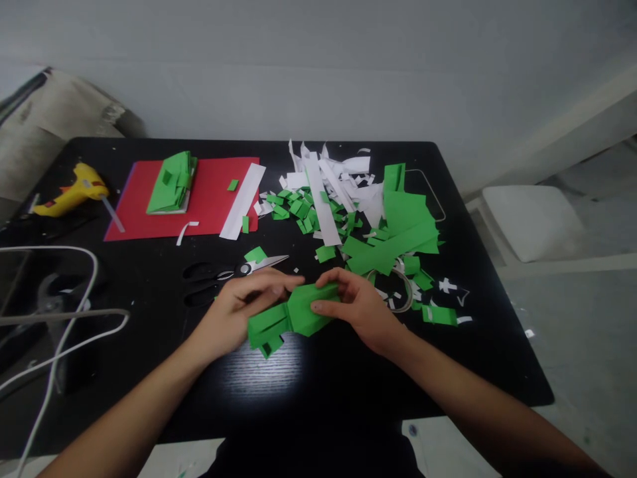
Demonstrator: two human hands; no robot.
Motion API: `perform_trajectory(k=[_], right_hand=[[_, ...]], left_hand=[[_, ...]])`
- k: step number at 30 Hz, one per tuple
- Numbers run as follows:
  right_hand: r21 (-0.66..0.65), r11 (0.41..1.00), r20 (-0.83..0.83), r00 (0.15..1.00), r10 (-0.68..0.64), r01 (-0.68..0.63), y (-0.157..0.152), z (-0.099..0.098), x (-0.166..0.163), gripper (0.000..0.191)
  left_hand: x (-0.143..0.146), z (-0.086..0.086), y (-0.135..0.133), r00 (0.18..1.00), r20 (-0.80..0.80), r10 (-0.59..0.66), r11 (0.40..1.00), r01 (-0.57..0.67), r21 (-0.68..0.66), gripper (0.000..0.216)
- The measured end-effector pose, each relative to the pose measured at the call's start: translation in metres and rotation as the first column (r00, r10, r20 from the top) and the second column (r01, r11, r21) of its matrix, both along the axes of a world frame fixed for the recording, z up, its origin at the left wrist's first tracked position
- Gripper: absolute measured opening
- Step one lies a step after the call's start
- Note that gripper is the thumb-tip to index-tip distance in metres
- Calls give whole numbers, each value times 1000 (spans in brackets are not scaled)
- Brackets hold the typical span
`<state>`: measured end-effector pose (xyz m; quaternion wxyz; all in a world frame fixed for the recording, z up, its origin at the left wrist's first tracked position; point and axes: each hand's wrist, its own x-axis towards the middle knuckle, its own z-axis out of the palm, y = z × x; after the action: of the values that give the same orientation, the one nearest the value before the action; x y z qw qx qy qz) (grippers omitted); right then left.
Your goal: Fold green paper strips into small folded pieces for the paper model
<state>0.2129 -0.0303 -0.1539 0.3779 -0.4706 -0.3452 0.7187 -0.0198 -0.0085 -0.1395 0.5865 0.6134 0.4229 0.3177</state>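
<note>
Just above the near middle of the table, I hold a folded green paper piece (309,311) with a flat panel on the right and narrower folded flaps on the left. My right hand (361,307) pinches its right end, thumb in front and fingers behind. At the left part of the piece is my left hand (239,311), its fingers bent round the upper edge; part of its grip is hidden. Scissors (245,269) with black handles lie just beyond my left hand, their blades pointing right. A small green scrap (255,254) lies against the blades.
A yellow glue gun (82,189) lies at far left, beside a red sheet (209,199) bearing a green paper stack (172,182) and a white strip (243,202). Green scraps (301,209), green sheets (408,219) and a tape roll (405,292) lie right. White cables (92,279) cross the left side.
</note>
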Motion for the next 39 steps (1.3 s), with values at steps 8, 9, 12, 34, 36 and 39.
perform_trajectory(k=[8, 9, 12, 34, 36, 39], right_hand=[[118, 989, 96, 991, -97, 85, -2, -3, -2, 57], [114, 990, 97, 991, -89, 78, -2, -3, -2, 59], [73, 997, 91, 995, -39, 33, -2, -1, -2, 56], [172, 982, 0, 997, 82, -80, 3, 2, 9, 22], [150, 978, 1, 989, 148, -147, 4, 4, 11, 21], [139, 974, 54, 983, 174, -180, 3, 7, 8, 21]], left_hand=[[7, 0, -2, 995, -65, 70, 990, -77, -115, 33], [8, -1, -3, 993, -91, 78, 991, -87, -99, 28], [12, -3, -6, 985, -142, 99, 993, -106, -44, 18], [10, 7, -12, 981, -173, 85, 993, -69, 98, 19], [9, 8, -12, 980, -188, 57, 990, -31, 138, 20], [9, 8, -13, 982, -188, 22, 973, 23, 231, 17]])
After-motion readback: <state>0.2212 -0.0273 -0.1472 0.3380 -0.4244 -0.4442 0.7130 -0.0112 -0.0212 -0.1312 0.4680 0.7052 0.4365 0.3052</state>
